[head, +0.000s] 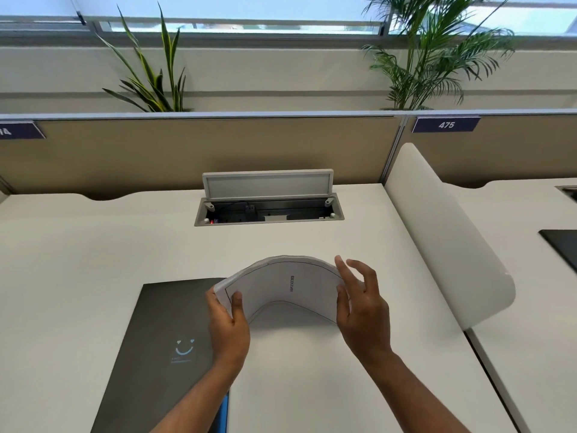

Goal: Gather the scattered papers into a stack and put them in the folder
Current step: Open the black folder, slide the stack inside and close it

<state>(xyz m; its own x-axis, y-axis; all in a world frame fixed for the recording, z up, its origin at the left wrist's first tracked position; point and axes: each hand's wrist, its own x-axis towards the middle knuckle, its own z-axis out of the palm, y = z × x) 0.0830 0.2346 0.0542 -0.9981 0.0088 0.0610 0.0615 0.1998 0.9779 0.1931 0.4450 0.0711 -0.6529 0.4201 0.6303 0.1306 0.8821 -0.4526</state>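
- Head view, sole view on record.
- Papers (281,289) gathered in one stack, held clear of the desk (78,260) and bowed upward into an arch between both hands; short line of print visible on the top sheet.
- Left hand (229,329) gripping the left edge of the stack: thumb on top, fingers curled beneath, mostly hidden.
- Right hand (362,304) at the right edge: thumb pressed to the stack's end, fingers only loosely curled and spread apart; contact of the fingers behind the sheets not discernible.
- Folder (162,339) dark, closed, flat on the desk, just left of the stack and partly beneath the left forearm; pale smiley mark on the cover, blue strip showing at its near right edge.
- Handling, judged: light, thin, limp sheets; arch indicates ready bending under inward pressure. Risk of creasing if squeezed harder, and of fanning or sliding if one edge is released. Best hold likely at opposite short edges, thumb above and fingers below, with edges squared on the desk first.
- Pose: both forearms entering from the bottom edge, converging on the stack; palms turned inward toward each other.
- Task stage, judged: gathering done; folder not yet opened, insertion outstanding.
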